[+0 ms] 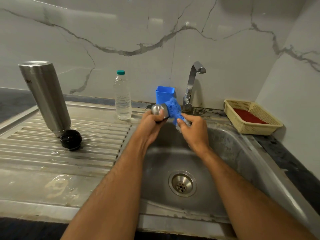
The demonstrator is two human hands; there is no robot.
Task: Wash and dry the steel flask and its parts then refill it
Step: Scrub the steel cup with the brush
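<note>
The steel flask body [45, 96] stands upside down on the ribbed draining board [52, 153]. Its black stopper [71, 139] lies beside the flask's mouth. Over the far side of the sink, my left hand [150, 122] grips the flask's steel cap [158, 110]. My right hand [194, 130] holds a blue scrubber [174, 110] pressed against the cap's open end.
A clear water bottle [122, 99] with a teal lid stands at the back of the draining board. A blue cup [163, 94] sits by the tap [191, 85], which runs no water. A cream basket [251, 116] with a red pad is at the right. Below my hands lies the sink basin [225, 153].
</note>
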